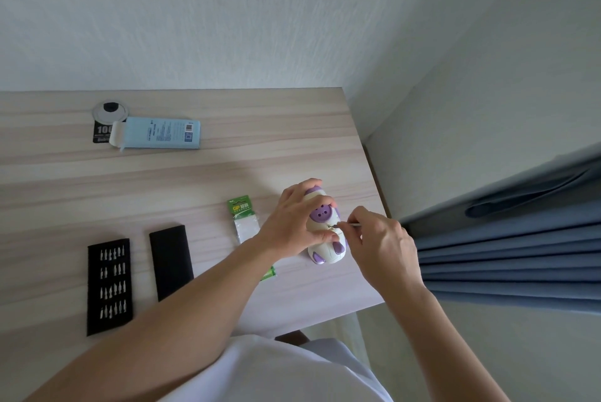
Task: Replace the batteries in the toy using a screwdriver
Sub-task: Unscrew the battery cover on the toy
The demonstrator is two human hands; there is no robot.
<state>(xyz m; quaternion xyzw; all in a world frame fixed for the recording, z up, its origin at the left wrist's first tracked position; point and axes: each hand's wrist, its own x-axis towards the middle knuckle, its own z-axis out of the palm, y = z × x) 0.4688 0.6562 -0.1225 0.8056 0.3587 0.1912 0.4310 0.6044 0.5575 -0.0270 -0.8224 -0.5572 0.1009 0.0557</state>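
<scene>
A white and purple toy (pixel 327 240) lies on the wooden table (pixel 195 180) near its right edge. My left hand (pixel 294 218) grips the toy from the left, fingers curled over its top and side. My right hand (pixel 379 244) pinches a thin silver screwdriver (pixel 349 224), whose tip touches the toy's underside just below a round purple part. A green battery pack (pixel 242 208) lies just left of the toy, partly hidden by my left forearm.
A black tray of screwdriver bits (pixel 109 286) and a black case lid (pixel 171 262) lie at the front left. A light blue box (pixel 159 135) and a round metal grommet (pixel 110 110) sit at the back. Blue curtains (pixel 507 245) hang right of the table.
</scene>
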